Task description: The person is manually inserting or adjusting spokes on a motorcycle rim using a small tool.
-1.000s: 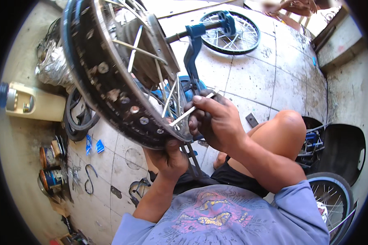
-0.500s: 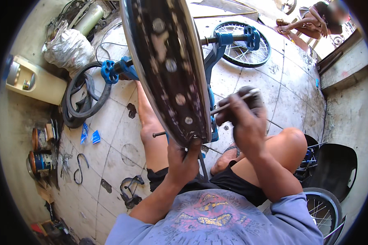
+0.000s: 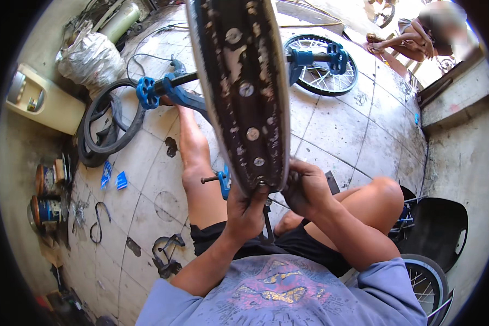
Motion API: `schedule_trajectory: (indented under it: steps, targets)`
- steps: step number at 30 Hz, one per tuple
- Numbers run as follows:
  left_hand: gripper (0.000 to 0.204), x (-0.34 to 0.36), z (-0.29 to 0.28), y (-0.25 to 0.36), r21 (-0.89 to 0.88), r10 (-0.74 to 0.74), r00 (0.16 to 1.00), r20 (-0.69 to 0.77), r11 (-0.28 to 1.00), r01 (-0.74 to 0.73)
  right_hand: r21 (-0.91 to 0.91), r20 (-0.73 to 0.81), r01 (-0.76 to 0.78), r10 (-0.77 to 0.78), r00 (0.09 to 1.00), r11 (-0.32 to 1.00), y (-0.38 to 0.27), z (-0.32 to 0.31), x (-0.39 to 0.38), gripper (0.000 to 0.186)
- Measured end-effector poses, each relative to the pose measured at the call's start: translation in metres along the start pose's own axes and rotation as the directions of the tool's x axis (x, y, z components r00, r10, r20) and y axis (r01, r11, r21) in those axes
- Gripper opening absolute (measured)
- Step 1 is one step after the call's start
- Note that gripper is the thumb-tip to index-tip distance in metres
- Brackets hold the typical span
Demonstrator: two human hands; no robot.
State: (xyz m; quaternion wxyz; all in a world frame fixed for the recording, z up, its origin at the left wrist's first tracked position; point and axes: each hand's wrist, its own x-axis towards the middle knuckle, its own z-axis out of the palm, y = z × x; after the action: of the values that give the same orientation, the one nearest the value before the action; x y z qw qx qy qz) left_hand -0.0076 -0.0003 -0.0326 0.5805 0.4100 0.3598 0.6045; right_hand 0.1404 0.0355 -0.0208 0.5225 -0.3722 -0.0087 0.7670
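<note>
A dark, worn wheel rim [image 3: 239, 111] with a row of round metal nipple heads stands on edge before me, across a blue wheel stand [image 3: 187, 98]. My left hand [image 3: 245, 213] is closed on the rim's near end, its thumb pressed by the lowest nipple head [image 3: 261, 182]. Against the rim's right side, near the bottom, my right hand [image 3: 308, 190] is closed with bent fingers. What those fingers pinch, if anything, is hidden behind the rim and the hand.
A spoked wheel [image 3: 323, 70] lies on the tiles beyond the stand. Black tyres [image 3: 114, 122] rest at the left, near blue packets [image 3: 121, 180] and a black strap [image 3: 167, 255]. A black seat [image 3: 437, 223] and another wheel [image 3: 426, 282] are at my right. A person [image 3: 418, 41] sits far right.
My right hand has come down and left to the rim's lower side; the thin metal rod it held no longer shows. The rim now appears further right and more upright.
</note>
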Motion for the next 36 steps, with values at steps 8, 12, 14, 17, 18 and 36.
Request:
schedule_trajectory:
  steps: [8,12,14,17,18,36]
  targets:
    - [0.045,0.000,0.010,0.019,-0.071,-0.028,1.000,0.013,0.997,0.029,-0.135,0.034,0.408,-0.407,0.913,0.903,-0.024,0.027,-0.013,0.013]
    - [0.051,0.005,0.003,0.022,0.007,-0.109,0.988,0.110,0.994,0.109,-0.127,-0.029,0.321,-0.327,0.945,0.939,-0.015,0.037,-0.003,0.015]
    - [0.047,0.004,0.001,0.025,0.002,-0.111,0.988,0.109,0.994,0.112,-0.147,-0.048,0.300,-0.309,0.950,0.943,-0.012,0.030,-0.003,0.016]
    - [0.037,0.002,0.001,0.020,0.095,-0.126,0.984,0.125,0.989,0.115,-0.052,0.019,0.013,-0.012,1.000,0.999,-0.010,0.001,-0.004,0.019]
    - [0.032,0.000,0.002,0.015,0.092,-0.096,0.991,0.089,0.992,0.088,-0.015,0.019,-0.063,0.064,0.998,0.998,-0.010,0.001,-0.009,0.021]
    - [0.047,0.017,0.026,0.047,0.138,0.216,0.972,0.089,0.964,-0.227,-0.062,0.229,0.536,-0.511,0.829,0.842,-0.035,0.068,-0.036,0.012]
